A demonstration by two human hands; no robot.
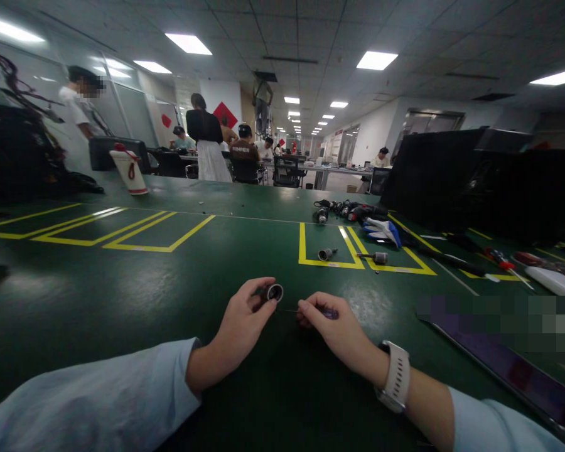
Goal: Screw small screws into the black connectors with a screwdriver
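Note:
My left hand (243, 320) is closed around a short round metal part (275, 292), whose hollow, cup-like end faces me. Between the thumb and fingers of my right hand (327, 317) is a small screwdriver (329, 312) with a dark purplish handle. Its thin shaft points left toward the metal part, and a small gap separates them. Beyond my hands, a cup-shaped metal piece with a short stem (326, 254) lies inside a yellow taped outline. A similar metal cylinder with a thin shaft (380, 258) lies on its side in the outline beside it.
Dark cylindrical parts (343, 208) and a blue-and-white glove (381, 232) lie at the back right. A red-handled screwdriver (501, 258) and a large phone (503, 364) are farther right. A paper cup (129, 171) stands back left on the green table (245, 245). Several people are in the background.

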